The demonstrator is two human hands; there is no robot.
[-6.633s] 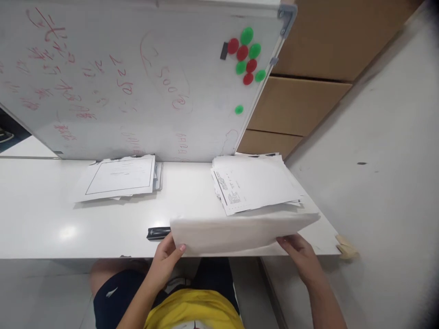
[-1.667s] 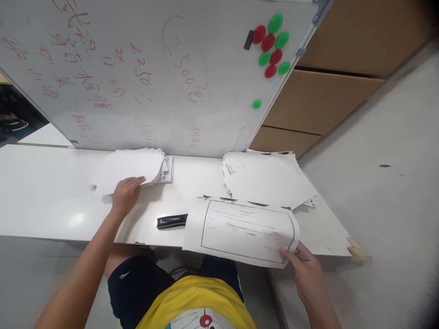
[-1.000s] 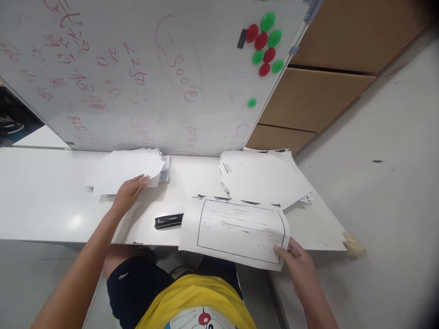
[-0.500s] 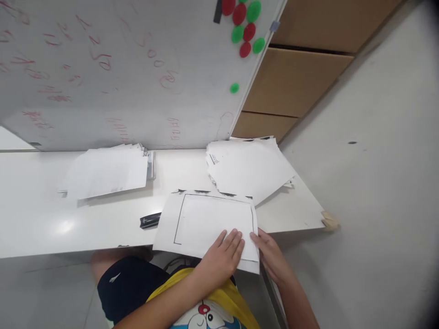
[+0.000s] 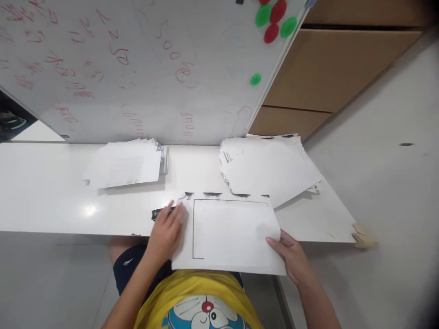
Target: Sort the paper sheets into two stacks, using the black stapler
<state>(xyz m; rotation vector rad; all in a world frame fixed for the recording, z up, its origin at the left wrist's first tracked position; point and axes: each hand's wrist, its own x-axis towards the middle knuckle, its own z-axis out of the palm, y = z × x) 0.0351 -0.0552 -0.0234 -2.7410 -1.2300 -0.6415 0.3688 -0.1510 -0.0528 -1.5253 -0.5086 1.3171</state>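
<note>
A white sheet of paper (image 5: 233,233), with black lines framing part of it, lies over the front edge of the table and overhangs it. Several dark torn-looking patches run along its far edge. My right hand (image 5: 293,256) pinches the right edge, thumb on top and fingers beneath. At the left edge, my left hand (image 5: 168,230) rests with fingers stretched and slightly apart, touching the sheet; its thumb is hidden. Partly covered by those fingers is a black object (image 5: 156,214) that looks like a stapler.
On the white table (image 5: 51,201), one paper stack (image 5: 133,164) lies at left and a larger stack (image 5: 267,167) at right. Behind stands a whiteboard (image 5: 212,91) with red writing and round magnets. Cardboard boxes (image 5: 302,68) are behind it. Padding (image 5: 363,236) covers the table's right corner.
My left hand has moved from the sheet's lower right to its left edge, beside the black object. The sheet now lies squarer to me. My right hand still holds its right edge.
</note>
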